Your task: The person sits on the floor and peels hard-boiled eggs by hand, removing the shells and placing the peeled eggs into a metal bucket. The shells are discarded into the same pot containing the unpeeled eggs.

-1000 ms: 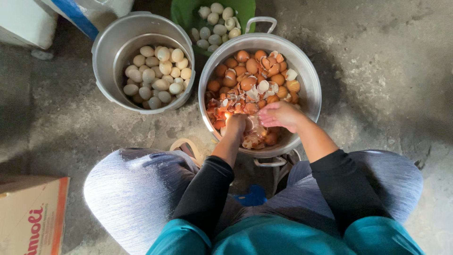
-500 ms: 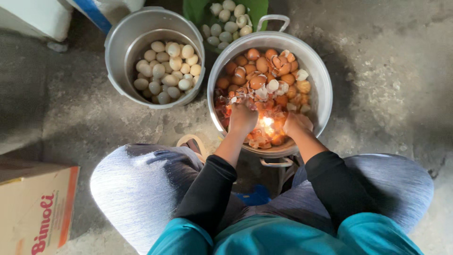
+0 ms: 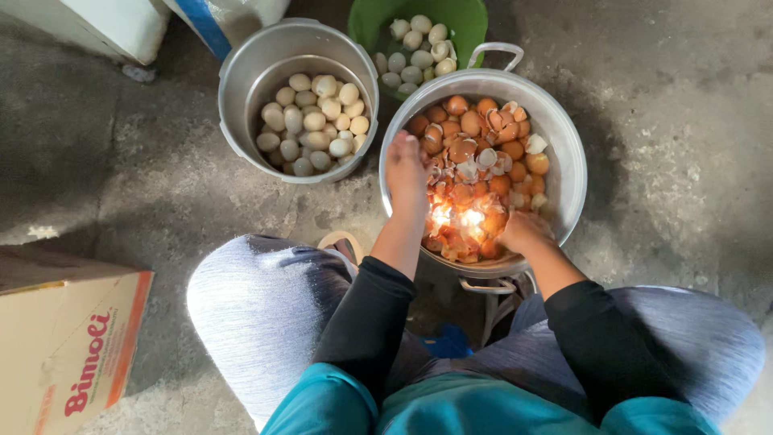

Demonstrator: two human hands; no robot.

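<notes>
My fingers curl together, right hand (image 3: 523, 231) seemingly gripping a brown egg amid shells in the big pot (image 3: 564, 145), left hand (image 3: 407, 173) resting flat nearby, so I'm mid-peeling; next needs careful shell-picking.

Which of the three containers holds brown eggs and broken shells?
The large metal pot under both hands; the smaller pot and green tub hold pale eggs.

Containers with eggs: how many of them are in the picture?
3. A metal pot of pale eggs stands at upper left; a green bowl of pale eggs at the top, partly hidden; a big metal pot of brown eggs and shells in the middle, under both hands.
</notes>
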